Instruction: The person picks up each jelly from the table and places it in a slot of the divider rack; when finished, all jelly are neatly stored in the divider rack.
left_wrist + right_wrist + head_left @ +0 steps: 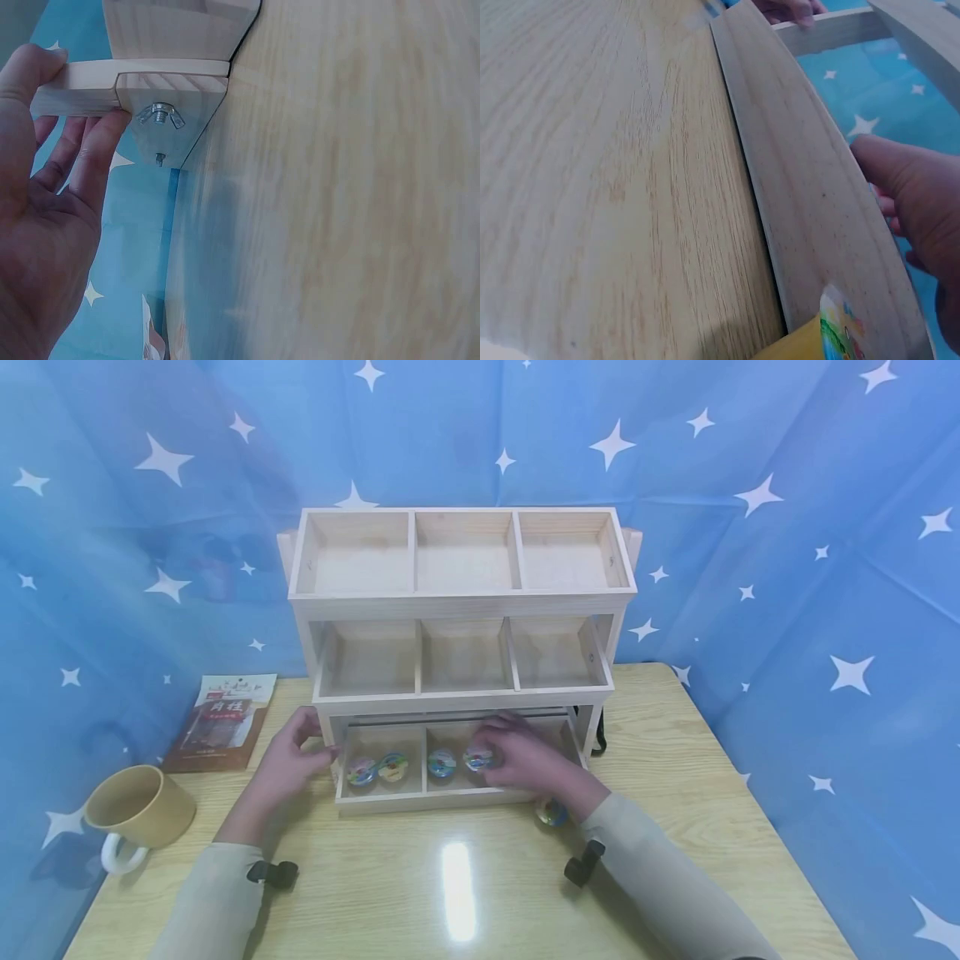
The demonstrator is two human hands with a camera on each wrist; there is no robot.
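A three-tier wooden rack [461,607] stands against the curtain, each tier a tray with dividers. My left hand [288,764] grips its left side, thumb and fingers on opposite faces of a wooden post [79,86]. Inside the bottom tray [450,799], my right hand [517,756] pinches a small jelly cup [477,759] in the middle compartment; its fingertips are partly hidden. Beside that cup sits another jelly cup [442,764]. Two more, a pinkish cup [361,771] and a yellowish cup [393,767], lie in the left compartment.
On the table in front of the tray, below my right wrist, is another jelly cup [551,812], seen yellow in the right wrist view. A tan mug [142,810] with a white handle and a brown printed packet [221,727] are at the left. Starred blue curtain surrounds the table.
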